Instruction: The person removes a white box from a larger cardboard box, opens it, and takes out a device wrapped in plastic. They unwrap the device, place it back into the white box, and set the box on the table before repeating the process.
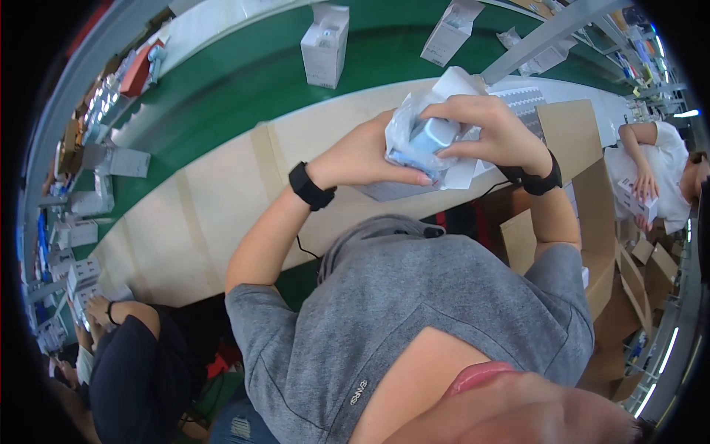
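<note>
Over the pale worktop (222, 200), both of my hands are at an opened white carton (460, 175). A light blue plastic item (436, 133) sits at its opening in a see-through plastic bag (401, 122); I cannot make out its kind. My left hand (362, 157) is wrapped round the carton and bag from the left, its thumb along the near side. From the right, my right hand (497, 132) curls over the light blue item, with thumb and forefinger on either side of it. The carton's lower part is hidden by my hands.
Beyond the worktop runs a green conveyor belt (244, 89) carrying opened white cartons (324, 55). A grey metal post (547, 41) rises at the right. Beside my right arm stands an open cardboard box (573, 140). Co-workers are at both sides, one holding a white box (634, 201).
</note>
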Tool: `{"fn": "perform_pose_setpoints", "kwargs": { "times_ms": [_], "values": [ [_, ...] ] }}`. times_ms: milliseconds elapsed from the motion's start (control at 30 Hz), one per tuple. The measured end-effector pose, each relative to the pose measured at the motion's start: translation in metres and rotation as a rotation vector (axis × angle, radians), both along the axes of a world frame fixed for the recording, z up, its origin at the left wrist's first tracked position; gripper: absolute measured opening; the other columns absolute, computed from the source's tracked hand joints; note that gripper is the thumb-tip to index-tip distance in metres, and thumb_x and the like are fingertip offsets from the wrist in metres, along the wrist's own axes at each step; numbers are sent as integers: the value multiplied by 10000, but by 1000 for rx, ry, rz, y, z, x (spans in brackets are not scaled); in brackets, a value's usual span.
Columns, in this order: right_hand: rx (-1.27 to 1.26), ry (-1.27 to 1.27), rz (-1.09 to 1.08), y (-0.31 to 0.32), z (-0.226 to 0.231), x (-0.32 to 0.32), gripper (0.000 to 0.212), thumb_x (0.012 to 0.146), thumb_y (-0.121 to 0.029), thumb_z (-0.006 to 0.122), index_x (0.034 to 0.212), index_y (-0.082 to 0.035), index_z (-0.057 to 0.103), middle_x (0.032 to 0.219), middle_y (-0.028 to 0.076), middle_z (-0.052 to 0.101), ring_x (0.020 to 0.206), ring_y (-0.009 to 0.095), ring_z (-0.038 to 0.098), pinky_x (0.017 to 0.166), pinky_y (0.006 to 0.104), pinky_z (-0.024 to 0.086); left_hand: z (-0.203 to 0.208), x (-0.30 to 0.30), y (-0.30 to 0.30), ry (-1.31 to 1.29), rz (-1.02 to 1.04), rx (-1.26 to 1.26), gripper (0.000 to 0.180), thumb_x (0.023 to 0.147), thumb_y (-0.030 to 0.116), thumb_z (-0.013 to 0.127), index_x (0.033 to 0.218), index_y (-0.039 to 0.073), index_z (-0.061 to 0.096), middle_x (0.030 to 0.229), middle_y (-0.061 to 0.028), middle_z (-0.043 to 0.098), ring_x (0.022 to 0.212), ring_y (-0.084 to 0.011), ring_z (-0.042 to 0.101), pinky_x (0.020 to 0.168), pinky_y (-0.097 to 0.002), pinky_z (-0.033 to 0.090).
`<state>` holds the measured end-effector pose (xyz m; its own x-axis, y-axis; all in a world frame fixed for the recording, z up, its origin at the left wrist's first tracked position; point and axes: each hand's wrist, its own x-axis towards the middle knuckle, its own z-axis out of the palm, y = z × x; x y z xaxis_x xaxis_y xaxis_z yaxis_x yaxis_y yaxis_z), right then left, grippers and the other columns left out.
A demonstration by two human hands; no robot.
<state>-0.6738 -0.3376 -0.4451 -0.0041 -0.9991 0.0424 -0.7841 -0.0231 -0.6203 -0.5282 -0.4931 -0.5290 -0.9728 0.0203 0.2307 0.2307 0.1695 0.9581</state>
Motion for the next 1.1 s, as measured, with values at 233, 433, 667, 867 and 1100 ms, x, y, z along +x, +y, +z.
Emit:
{"fn": "perform_pose_setpoints", "kwargs": {
  "times_ms": [233, 433, 667, 867, 1100],
  "values": [
    [-473, 166, -408, 78, 41, -4, 406, 771, -71, 572, 1160, -2, 479, 1062, 98, 568, 895, 168, 565, 694, 250, 451, -48, -99, -27, 114, 418, 173, 608, 633, 186, 773, 1130, -2, 477, 1062, -99, 563, 974, -182, 533, 863, -300, 411],
    [-946, -43, -803, 222, 66, 19, 358, 878, -244, 455, 1165, -31, 474, 963, 89, 590, 776, 91, 551, 626, 216, 442, -125, -206, -73, 283, 841, -77, 629, 660, 200, 741, 1150, -52, 436, 1166, -165, 495, 1106, -284, 436, 976, -404, 288],
    [-778, -145, -1689, 395, 53, 17, 298, 874, -309, 462, 1008, -54, 538, 707, 34, 584, 597, 78, 569, 516, 187, 440, -167, -202, -46, 132, 986, -243, 752, 723, 247, 690, 1215, -109, 246, 1233, -262, 340, 1133, -358, 369, 983, -431, 275],
    [951, 3, -1508, 481, -130, -61, 835, 633, -590, 625, 1207, -11, 443, 1185, 216, 485, 1086, 311, 474, 919, 369, 366, -186, -126, 35, -73, 771, -109, 598, 826, 135, 562, 1297, -25, 229, 1277, -206, 318, 1166, -290, 356, 929, -393, 357],
    [1212, -3, -1118, 476, -153, -79, 921, 595, -653, 609, 1264, -58, 393, 1158, 196, 515, 1068, 334, 492, 882, 376, 390, -160, -107, 136, -286, 492, -167, 366, 829, 57, 518, 1168, -11, 398, 1204, -150, 391, 1085, -243, 427, 825, -333, 434]
  ]
}}
